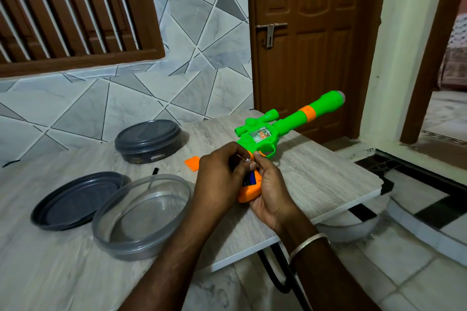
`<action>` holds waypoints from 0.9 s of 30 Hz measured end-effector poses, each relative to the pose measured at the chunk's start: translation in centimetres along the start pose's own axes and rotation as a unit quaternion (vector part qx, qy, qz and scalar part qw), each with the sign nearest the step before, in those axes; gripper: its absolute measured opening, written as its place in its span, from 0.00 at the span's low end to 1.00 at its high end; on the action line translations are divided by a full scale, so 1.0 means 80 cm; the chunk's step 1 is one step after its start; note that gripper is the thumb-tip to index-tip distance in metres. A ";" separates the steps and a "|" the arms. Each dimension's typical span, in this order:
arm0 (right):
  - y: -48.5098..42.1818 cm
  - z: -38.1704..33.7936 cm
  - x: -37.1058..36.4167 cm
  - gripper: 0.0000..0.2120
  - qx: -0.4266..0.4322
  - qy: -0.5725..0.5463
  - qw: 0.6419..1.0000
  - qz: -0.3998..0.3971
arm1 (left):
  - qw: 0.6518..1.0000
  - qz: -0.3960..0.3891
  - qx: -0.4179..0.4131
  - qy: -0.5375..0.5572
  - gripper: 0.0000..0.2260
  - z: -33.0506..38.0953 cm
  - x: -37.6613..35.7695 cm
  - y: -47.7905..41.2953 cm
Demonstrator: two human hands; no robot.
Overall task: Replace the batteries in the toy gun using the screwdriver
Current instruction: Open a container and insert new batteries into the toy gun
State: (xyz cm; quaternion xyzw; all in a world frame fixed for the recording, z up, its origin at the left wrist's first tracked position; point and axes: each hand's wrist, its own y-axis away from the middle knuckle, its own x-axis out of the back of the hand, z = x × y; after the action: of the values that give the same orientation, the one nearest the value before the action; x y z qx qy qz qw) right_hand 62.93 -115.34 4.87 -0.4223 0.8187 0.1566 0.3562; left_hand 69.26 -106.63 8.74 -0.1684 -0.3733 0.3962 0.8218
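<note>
A green toy gun point(285, 124) with an orange grip point(249, 195) lies over the table's right part, its barrel pointing away to the right. My right hand point(271, 189) cups the orange grip from below. My left hand point(219, 179) curls over the open grip, its fingertips pinching something small there; what it is I cannot tell. A dark blue battery point(250, 179) shows inside the grip. The orange battery cover point(191, 163) lies on the table just left of my hands. A black tool tip point(155, 171), perhaps the screwdriver, pokes out behind the clear container.
A closed dark round container point(147, 140) stands at the back. A dark lid point(75, 199) and an open clear round container point(141, 214) sit front left. The table's edge point(328, 212) runs just right of my hands. A brown door point(308, 40) is behind.
</note>
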 end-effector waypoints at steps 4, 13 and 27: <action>0.003 -0.002 -0.003 0.20 -0.004 0.003 1.000 0.002 | 1.000 -0.010 0.008 -0.007 0.04 -0.002 0.002 -0.003; 0.005 0.000 -0.007 0.19 0.004 0.009 1.000 0.012 | 0.999 0.003 0.028 -0.031 0.04 0.003 -0.004 -0.007; 0.011 -0.001 -0.011 0.19 -0.012 0.005 1.000 0.025 | 0.970 0.068 -0.081 -0.219 0.09 0.010 -0.037 0.017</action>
State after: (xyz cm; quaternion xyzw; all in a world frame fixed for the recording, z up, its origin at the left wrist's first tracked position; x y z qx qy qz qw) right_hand 62.56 -114.37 5.54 -0.4064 0.8291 0.1731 0.3427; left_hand 66.74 -108.08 7.06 -0.1691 -0.5628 0.4470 0.6744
